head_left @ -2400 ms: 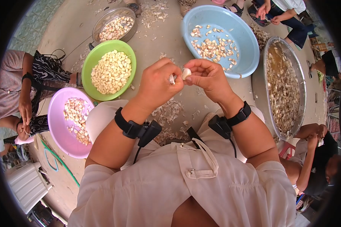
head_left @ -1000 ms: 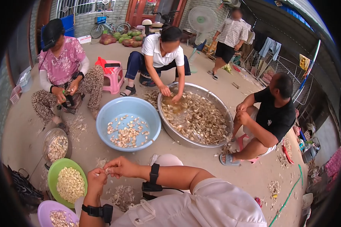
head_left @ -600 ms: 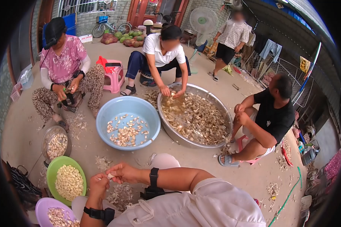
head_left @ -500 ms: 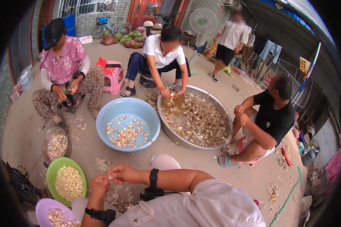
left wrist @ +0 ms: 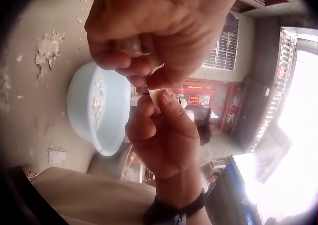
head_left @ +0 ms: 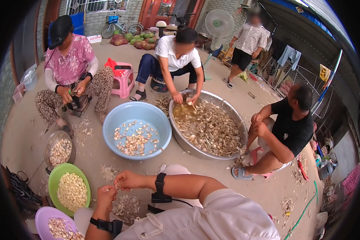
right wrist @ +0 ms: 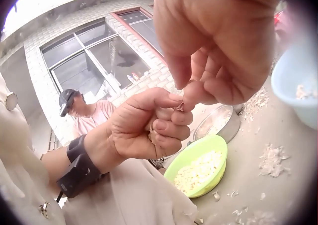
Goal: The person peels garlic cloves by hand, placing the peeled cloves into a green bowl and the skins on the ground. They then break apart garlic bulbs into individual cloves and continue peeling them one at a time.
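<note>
Biggest first: pale floor [head_left: 212, 172] under everything. Three people squat or sit around us in the head view: a person in a pink top [head_left: 70, 58] upper left, a person in a white top [head_left: 178, 58] top centre, a person in a black top [head_left: 290, 130] at right. Big metal basin [head_left: 183, 138], centre right, full of skins and water. Blue basin [head_left: 152, 114] just left of it, cloves on its bottom. Green basin [head_left: 84, 175], lower left, holds peeled cloves; lilac basin [head_left: 43, 219] below it, cloves too. Small metal bowl [head_left: 73, 154] above the green one, also cloves.

Scrap heap [head_left: 126, 206] on the floor, lower left, beside our hands. Our right hand [left wrist: 169, 135] and left hand [right wrist: 149, 128] meet at the tips, both pinching. The small pale garlic piece [left wrist: 156, 95] sits between those tips, touching both. Left's other fingers curl inward; we can't tell what the pale thing [left wrist: 130, 45] inside them is.
</note>
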`<state>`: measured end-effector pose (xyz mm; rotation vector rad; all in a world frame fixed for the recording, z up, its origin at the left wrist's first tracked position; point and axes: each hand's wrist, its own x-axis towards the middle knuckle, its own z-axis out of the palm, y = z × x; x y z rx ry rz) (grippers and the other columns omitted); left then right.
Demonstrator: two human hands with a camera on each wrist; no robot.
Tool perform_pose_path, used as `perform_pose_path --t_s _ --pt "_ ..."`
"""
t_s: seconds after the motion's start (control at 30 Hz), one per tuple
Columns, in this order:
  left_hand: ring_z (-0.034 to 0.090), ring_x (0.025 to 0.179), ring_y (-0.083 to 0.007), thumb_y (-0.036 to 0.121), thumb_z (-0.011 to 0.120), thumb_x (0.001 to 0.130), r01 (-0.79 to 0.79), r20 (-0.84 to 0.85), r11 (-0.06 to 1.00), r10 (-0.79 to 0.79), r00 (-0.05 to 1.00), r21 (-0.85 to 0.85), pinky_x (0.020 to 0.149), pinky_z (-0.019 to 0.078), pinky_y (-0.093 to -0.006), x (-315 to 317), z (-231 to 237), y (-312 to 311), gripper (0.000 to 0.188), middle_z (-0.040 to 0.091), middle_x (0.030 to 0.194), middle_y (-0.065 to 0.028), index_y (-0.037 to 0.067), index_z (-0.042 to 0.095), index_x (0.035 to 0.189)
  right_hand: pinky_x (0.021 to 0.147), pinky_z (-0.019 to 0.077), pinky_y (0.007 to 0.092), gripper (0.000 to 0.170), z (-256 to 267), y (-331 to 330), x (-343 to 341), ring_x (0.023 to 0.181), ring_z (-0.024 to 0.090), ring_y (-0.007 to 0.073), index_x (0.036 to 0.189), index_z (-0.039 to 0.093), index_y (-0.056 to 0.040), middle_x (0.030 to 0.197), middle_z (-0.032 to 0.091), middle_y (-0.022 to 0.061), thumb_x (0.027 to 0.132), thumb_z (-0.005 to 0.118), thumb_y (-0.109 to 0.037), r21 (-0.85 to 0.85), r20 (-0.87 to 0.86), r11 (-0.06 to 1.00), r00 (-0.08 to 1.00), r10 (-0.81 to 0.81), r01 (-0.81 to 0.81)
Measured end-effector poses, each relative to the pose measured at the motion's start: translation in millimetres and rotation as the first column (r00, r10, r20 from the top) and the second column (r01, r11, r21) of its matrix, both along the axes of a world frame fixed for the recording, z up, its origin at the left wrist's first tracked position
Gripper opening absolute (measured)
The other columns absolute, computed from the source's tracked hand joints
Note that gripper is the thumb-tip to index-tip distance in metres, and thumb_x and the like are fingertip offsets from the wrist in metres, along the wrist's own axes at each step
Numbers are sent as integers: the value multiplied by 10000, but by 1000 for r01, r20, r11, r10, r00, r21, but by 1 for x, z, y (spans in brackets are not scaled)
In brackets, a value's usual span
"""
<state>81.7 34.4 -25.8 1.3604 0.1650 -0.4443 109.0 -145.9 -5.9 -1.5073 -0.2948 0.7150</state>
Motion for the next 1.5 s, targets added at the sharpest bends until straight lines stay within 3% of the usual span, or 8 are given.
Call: perform_pose_path --t_s 0.37,0.57,0.77,0.97,1.13,1.17,1.23,1.5 --pt "368 406 -71 71 563 757 -17 7 992 16 1000 125 375 273 -200 6 -5 1 99 462 534 -4 31 543 668 457 421 206 124 -11 9 12 522 517 76 915 587 -24 640 545 8 821 537 -88 -17 51 999 998 46 -45" --pt "355 393 -65 75 584 765 32 -11 986 -31 999 161 366 254 -194 5 -3 1 124 458 524 -2 36 534 659 466 415 199 124 -18 6 7 529 520 74 921 576 -19 645 548 18 835 548 -104 43 -62 998 997 40 -37" --pt "413 413 -55 32 600 726 32 -19 998 -31 999 53 379 292 -190 3 3 3 77 508 533 -9 18 566 658 487 423 198 153 -13 2 2 535 526 80 951 573 -19 672 564 33 849 567 -134 169 -39 983 997 73 -66" --pt "394 427 -61 41 597 744 104 38 992 -107 994 65 390 285 -186 -4 11 -6 42 496 559 -8 27 572 714 535 448 207 165 17 10 -9 576 534 84 988 574 -23 731 582 40 861 555 -127 432 -153 899 977 148 -69" --pt "401 440 -58 57 631 741 5 35 995 -9 999 103 398 297 -185 -1 1 3 80 505 595 0 10 588 788 592 451 208 173 -17 3 5 643 533 81 1009 576 -27 806 590 32 863 546 -114 373 -194 919 979 -57 127" --pt "411 445 -59 57 648 736 -42 37 999 41 998 30 405 309 -183 0 3 3 98 522 608 -8 6 593 799 601 450 208 174 -23 1 9 652 531 80 1013 577 -28 818 590 28 865 544 -113 351 -180 924 979 -92 152" --pt "430 454 -60 57 680 727 -137 28 983 141 990 -119 417 332 -179 0 10 2 136 555 633 -23 -1 603 822 598 448 205 179 -24 2 9 652 530 77 1019 583 -31 809 588 16 866 543 -117 335 -159 931 982 -99 148" --pt "426 460 -71 95 655 764 -127 46 981 135 990 -146 425 334 -191 5 6 -2 143 524 620 -16 -14 589 831 607 449 208 205 -8 6 2 668 533 63 1042 596 -27 813 599 3 866 549 -120 231 -16 969 996 -91 92"
